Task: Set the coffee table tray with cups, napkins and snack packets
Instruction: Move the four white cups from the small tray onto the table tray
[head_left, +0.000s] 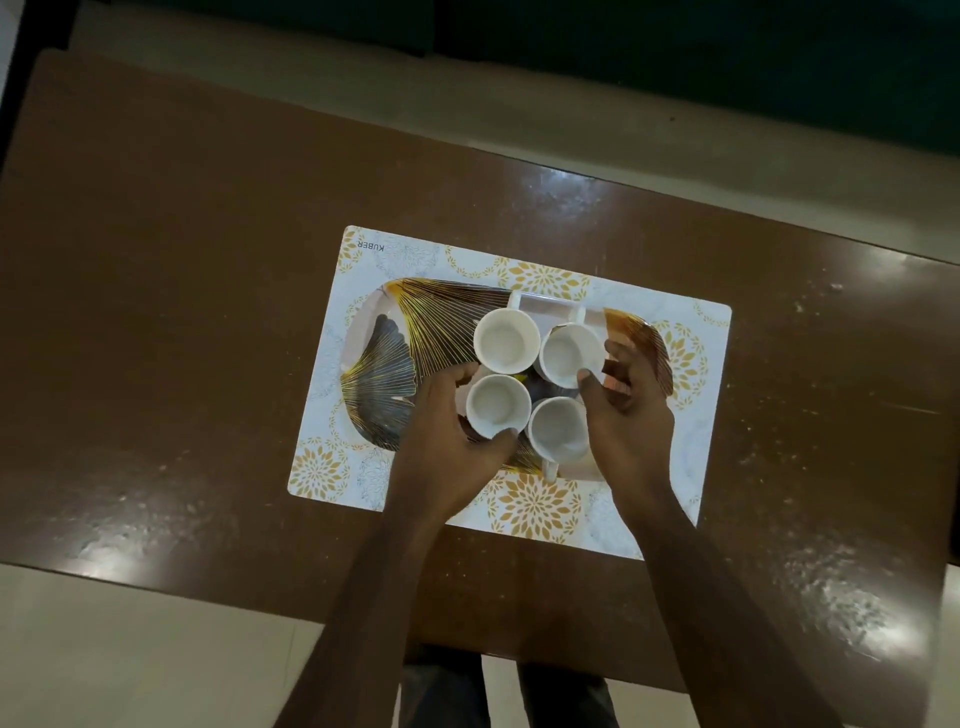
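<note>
Cups step, on tray (395, 332).
L grip (447, 421) wraps tray-centre cup (497, 405); R grip (623, 410) hold unclear. Next: napkins, pkts.

Home sitting area, low glossy brown coffee table (208, 260) beneath the left hand (441, 447), floral placemat (535, 506) and ginkgo-print tray (384, 374) of white teacups (501, 340) under it, pale tiled floor (130, 649) behind the wrist

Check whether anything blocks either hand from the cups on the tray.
Nothing visible does. The left hand grips the near-left cup; the right hand is right beside the far-right cup, with nothing between them.
</note>
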